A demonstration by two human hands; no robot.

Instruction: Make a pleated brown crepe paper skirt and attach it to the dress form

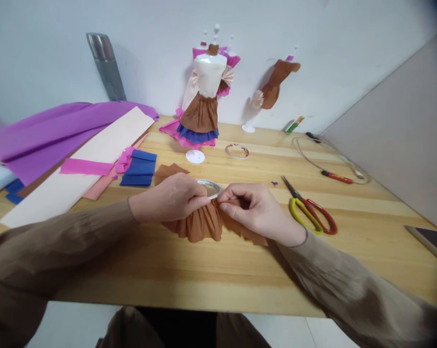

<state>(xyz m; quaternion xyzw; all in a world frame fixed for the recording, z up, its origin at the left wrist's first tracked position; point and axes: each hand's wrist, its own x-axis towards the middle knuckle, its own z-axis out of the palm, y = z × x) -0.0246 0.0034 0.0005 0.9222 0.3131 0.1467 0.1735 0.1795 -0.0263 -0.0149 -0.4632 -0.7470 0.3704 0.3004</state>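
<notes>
Brown crepe paper (204,224), gathered into pleats along its upper edge, hangs between my two hands just above the table. My left hand (175,197) is closed, its thumb pressing on the pleated edge. A roll of clear tape (214,188) stands at that hand's fingertips, partly hidden by them. My right hand (253,210) pinches the paper's top edge close to the roll, thumb against forefinger. More brown paper trails under the right hand, and another piece sticks out behind the left.
Scissors (311,212) lie right of my right hand. Behind stand small dress forms in paper dresses (200,113) and a brown outfit (274,84). A second tape roll (237,151), a cable (313,162), blue paper (138,167), purple paper (69,130) and a flask (108,70) are around.
</notes>
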